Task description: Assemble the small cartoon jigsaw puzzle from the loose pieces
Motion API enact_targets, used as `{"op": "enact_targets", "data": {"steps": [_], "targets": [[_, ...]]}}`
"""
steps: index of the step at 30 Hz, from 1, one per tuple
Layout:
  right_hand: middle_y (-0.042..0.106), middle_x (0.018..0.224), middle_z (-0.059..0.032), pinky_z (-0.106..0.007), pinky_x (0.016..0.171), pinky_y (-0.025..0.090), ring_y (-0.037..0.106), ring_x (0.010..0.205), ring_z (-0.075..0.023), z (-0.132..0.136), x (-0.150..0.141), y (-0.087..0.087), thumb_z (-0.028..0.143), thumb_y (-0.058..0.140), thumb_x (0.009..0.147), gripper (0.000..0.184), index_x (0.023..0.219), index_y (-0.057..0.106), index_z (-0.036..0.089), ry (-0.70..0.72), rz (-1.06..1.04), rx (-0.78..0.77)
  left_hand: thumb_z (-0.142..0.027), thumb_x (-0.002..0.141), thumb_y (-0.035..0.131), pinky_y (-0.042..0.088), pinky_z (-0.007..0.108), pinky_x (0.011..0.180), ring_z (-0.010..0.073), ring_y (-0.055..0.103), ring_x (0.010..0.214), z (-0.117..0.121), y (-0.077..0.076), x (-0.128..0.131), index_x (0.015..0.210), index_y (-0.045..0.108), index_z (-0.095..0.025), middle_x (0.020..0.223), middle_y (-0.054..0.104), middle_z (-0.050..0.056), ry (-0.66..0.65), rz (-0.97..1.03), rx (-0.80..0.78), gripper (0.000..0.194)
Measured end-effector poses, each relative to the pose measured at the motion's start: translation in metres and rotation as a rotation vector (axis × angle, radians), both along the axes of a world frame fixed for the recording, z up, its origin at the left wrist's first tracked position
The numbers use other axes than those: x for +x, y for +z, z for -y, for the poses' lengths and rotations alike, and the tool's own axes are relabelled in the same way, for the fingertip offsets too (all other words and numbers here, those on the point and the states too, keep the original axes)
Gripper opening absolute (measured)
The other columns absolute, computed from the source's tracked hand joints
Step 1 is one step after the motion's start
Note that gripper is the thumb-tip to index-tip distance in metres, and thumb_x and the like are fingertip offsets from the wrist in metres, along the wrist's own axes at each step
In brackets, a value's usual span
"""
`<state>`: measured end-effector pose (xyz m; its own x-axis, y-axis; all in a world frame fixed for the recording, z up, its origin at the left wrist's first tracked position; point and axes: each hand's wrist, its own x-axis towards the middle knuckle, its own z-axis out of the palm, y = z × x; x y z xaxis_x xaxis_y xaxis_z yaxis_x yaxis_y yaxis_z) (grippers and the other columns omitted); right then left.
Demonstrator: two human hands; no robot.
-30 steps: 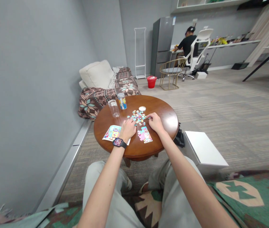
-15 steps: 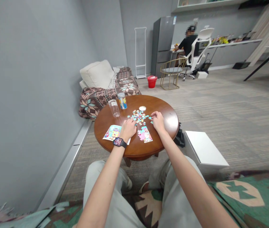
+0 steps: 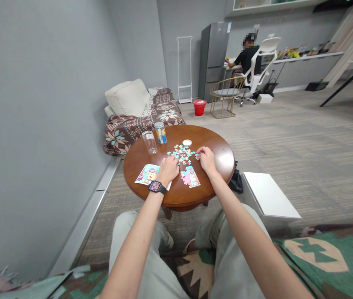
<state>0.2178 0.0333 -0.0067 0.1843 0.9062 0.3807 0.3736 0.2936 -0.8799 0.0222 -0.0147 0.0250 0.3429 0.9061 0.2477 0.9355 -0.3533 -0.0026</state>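
My left hand (image 3: 167,170) rests on the round wooden table (image 3: 139,158), its fingers curled down beside a printed picture card (image 3: 147,174) and just short of a loose heap of jigsaw pieces (image 3: 181,154). My right hand (image 3: 206,161) lies at the heap's right edge, fingertips on or beside a teal piece. Whether either hand holds a piece is hidden. Nearer me lies a pink, partly joined puzzle section (image 3: 190,176). Farther back stand a clear glass (image 3: 149,142), a printed can (image 3: 160,133) and a small white lid (image 3: 187,142).
A patterned sofa with cushions (image 3: 141,112) lies behind the table, beside a grey wall. A white box (image 3: 270,195) and black bag (image 3: 236,182) sit to the right. Beyond stand a red bucket (image 3: 199,107), a gold chair (image 3: 226,93), and a seated person (image 3: 248,56) at a desk.
My right hand has shifted slightly right from the heap's edge and settled there, with its fingers curled lower. My left hand has barely moved.
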Motion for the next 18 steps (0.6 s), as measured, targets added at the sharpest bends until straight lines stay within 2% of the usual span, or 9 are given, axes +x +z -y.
{"op": "enact_targets", "data": {"steps": [5,12,18], "targets": [[0.065,0.078,-0.0025,-0.029,0.071,0.049,0.06,0.073,-0.0184,0.001,-0.0017,0.0017,0.012,0.039,0.07,0.025,0.074,0.061,0.022,0.047,-0.02,-0.013,-0.013,0.094,0.045,0.042,0.039,0.094,0.0251,0.06,0.109,-0.0001,-0.0003,0.0002,0.101,0.065,-0.017,0.112,0.067,0.011,0.0,-0.003,0.0,0.021],[0.072,0.08,-0.001,-0.03,0.089,0.048,0.065,0.085,-0.0183,0.0062,-0.0055,0.0084,0.002,0.042,0.065,0.036,0.059,0.072,0.022,0.271,0.242,-0.035,-0.014,0.094,0.046,0.042,0.038,0.093,0.0251,0.06,0.11,-0.0008,-0.0009,0.0002,0.101,0.065,-0.017,0.111,0.067,0.011,-0.006,-0.01,0.01,0.02],[0.07,0.09,-0.0027,-0.033,0.094,0.047,0.062,0.09,-0.0189,0.0076,-0.0069,0.0078,-0.001,0.043,0.067,0.04,0.059,0.074,0.023,0.211,0.332,-0.002,-0.014,0.094,0.045,0.042,0.038,0.093,0.0251,0.06,0.109,-0.0004,-0.0009,0.0003,0.101,0.065,-0.017,0.112,0.068,0.011,-0.006,-0.004,0.012,0.021]]}}
